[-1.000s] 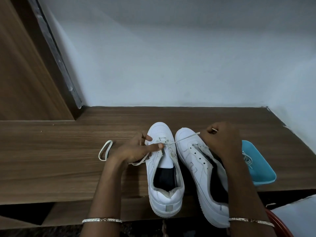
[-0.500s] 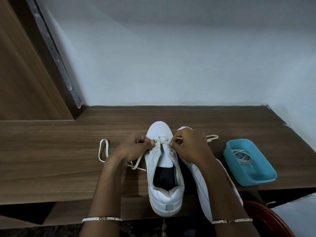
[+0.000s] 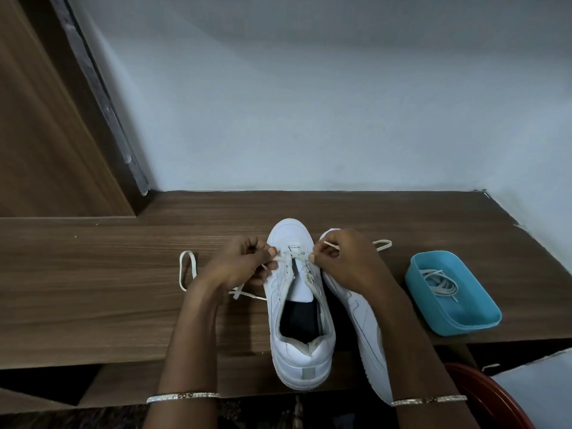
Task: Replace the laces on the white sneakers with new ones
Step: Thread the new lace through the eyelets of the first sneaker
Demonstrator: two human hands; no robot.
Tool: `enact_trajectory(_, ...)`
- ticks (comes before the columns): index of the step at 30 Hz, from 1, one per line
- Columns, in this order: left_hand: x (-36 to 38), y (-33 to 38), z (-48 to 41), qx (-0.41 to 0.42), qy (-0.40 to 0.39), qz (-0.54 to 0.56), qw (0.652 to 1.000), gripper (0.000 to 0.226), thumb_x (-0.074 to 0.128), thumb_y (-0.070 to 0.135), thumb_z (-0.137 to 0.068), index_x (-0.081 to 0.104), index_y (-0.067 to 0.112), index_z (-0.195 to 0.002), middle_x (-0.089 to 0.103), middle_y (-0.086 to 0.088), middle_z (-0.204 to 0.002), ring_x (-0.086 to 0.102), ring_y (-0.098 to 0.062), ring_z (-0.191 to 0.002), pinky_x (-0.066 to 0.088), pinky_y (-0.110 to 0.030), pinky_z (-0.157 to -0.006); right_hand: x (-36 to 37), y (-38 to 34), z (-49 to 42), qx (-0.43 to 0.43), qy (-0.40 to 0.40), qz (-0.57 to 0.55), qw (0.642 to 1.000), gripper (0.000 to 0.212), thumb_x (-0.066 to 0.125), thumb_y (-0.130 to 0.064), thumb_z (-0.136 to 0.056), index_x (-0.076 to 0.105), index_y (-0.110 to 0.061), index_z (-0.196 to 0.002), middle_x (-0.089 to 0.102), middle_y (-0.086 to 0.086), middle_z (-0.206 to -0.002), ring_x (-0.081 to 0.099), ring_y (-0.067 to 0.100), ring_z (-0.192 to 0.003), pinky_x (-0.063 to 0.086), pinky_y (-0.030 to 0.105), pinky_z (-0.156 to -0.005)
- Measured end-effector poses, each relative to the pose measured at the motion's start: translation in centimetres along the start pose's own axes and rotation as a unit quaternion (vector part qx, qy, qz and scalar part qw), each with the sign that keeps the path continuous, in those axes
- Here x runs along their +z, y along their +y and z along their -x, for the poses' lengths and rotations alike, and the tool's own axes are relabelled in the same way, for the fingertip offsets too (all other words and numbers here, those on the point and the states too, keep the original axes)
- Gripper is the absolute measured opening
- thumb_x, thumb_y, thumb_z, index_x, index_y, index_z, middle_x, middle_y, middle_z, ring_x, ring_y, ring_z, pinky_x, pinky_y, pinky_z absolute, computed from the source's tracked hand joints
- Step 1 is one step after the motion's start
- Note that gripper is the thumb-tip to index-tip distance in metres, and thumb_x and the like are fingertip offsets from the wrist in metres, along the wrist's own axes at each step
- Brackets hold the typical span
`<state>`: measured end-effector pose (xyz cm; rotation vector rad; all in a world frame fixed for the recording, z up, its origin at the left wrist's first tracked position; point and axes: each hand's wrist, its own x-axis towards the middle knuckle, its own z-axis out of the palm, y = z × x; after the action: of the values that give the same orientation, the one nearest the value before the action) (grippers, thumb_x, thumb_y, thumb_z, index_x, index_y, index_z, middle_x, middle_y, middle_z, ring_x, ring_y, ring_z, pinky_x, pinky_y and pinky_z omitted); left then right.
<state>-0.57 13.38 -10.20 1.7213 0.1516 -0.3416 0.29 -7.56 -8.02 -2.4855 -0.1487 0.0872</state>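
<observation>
On a wooden desk (image 3: 93, 274) by a pale wall (image 3: 309, 119), the sneaker (image 3: 301, 354) points toe-first wallward; left hand (image 3: 238, 267) and right hand (image 3: 346, 261) pinch its lace (image 3: 187, 253).

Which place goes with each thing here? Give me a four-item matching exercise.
Things: 1 centre sneaker; 2 second sneaker; 3 blue tray; 4 lace loop.
Places: A partly under right hand and forearm; B on table, beside left hand; C between the two hands; D right of both sneakers, holding a lace bundle.
Pairs: 1-C; 2-A; 3-D; 4-B.
</observation>
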Motion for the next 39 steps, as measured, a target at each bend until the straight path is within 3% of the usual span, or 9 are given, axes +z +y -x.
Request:
enact_trajectory(4,0.0,0.6,0.6,0.045,0.021,-0.069,0.996,0.014,0.076,0.029,-0.086,0.068,0.018,-0.086,0.062,-0.003,-0.083,0.057,-0.013,-0.071,0.05,-0.029,-0.064,-1.8,-0.2,0.4,0.008,-0.02,-0.071,0.997,0.04,0.045,-0.005,-0.099,0.052,-0.013,-0.137,0.063,-0.006,-0.109,0.06,0.017,-0.109,0.045,0.028,-0.084)
enact_trajectory(7,0.3,1.7,1.2,0.056,0.012,-0.187,0.981,0.034,0.082,0.053,-0.072,0.069,0.021,-0.075,0.059,0.005,-0.07,0.051,-0.007,-0.063,0.04,-0.025,-0.062,-1.6,-0.9,0.6,0.001,-0.032,-0.144,0.989,0.047,0.039,0.0,-0.1,0.041,-0.012,-0.146,0.071,0.007,-0.103,0.068,0.02,-0.09,0.046,0.022,-0.071)
enact_trajectory(12,1.4,2.8,1.7,0.021,-0.002,-0.271,0.962,0.051,0.087,0.06,-0.058,0.07,0.019,-0.083,0.06,0.012,-0.064,0.052,-0.002,-0.056,0.038,-0.021,-0.055,-0.7,-2.0,0.7,-0.023,-0.022,-0.178,0.984,0.016,0.041,-0.008,-0.104,0.033,-0.01,-0.117,0.071,0.007,-0.097,0.069,0.021,-0.054,0.047,0.014,-0.051)
enact_trajectory(16,0.9,3.0,2.0,0.01,-0.022,-0.218,0.976,0.029,0.088,0.037,-0.069,0.073,0.014,-0.079,0.068,0.005,-0.062,0.058,-0.004,-0.053,0.043,-0.02,-0.051,-0.1,-2.2,0.7,-0.03,-0.016,-0.169,0.985,0.01,0.045,-0.017,-0.104,0.042,-0.01,-0.099,0.071,0.003,-0.089,0.064,0.018,-0.044,0.045,0.018,-0.049)
enact_trajectory(21,0.2,2.3,1.8,-0.048,-0.02,-0.093,0.994,0.008,0.075,0.006,-0.083,0.076,0.0,-0.089,0.073,-0.02,-0.087,0.062,-0.007,-0.055,0.046,-0.018,-0.046,0.2,-1.6,0.5,-0.024,-0.051,-0.093,0.994,0.015,0.051,-0.029,-0.103,0.06,-0.018,-0.103,0.071,-0.003,-0.085,0.056,-0.004,-0.059,0.036,0.013,-0.055)
enact_trajectory(23,0.0,2.0,1.7,-0.074,-0.021,-0.052,0.996,0.013,0.075,0.002,-0.082,0.075,-0.003,-0.094,0.071,-0.017,-0.083,0.061,-0.006,-0.051,0.049,-0.017,-0.046,0.3,-1.6,0.5,-0.035,-0.061,-0.086,0.994,0.018,0.049,-0.022,-0.103,0.067,-0.017,-0.102,0.069,-0.007,-0.08,0.057,-0.006,-0.064,0.037,0.01,-0.059)
enact_trajectory(28,-0.3,1.9,1.8,-0.098,-0.038,-0.005,0.994,0.021,0.074,-0.001,-0.082,0.072,-0.007,-0.102,0.07,-0.006,-0.07,0.062,-0.006,-0.051,0.055,-0.019,-0.05,0.4,-1.7,0.3,-0.053,-0.05,-0.114,0.991,0.015,0.065,-0.009,-0.092,0.077,-0.014,-0.098,0.075,-0.001,-0.075,0.068,0.004,-0.065,0.057,0.026,-0.072)
enact_trajectory(32,-0.5,1.9,1.9,-0.102,-0.049,0.009,0.993,0.02,0.072,-0.003,-0.084,0.071,-0.007,-0.104,0.07,-0.004,-0.065,0.061,-0.005,-0.048,0.057,-0.02,-0.052,0.6,-2.2,0.7,-0.045,-0.036,-0.121,0.991,0.005,0.075,-0.007,-0.081,0.076,-0.012,-0.082,0.073,0.001,-0.065,0.069,0.009,-0.056,0.057,0.024,-0.065)
enact_trajectory(39,-0.7,1.6,1.8,-0.1,-0.049,0.005,0.994,0.018,0.071,-0.002,-0.085,0.073,-0.004,-0.103,0.071,-0.004,-0.068,0.061,-0.004,-0.048,0.058,-0.021,-0.056,1.6,-2.9,0.7,-0.048,0.004,-0.046,0.998,0.009,0.072,-0.009,-0.073,0.077,-0.017,-0.072,0.07,-0.002,-0.062,0.059,0.004,-0.057,0.046,0.018,-0.06)
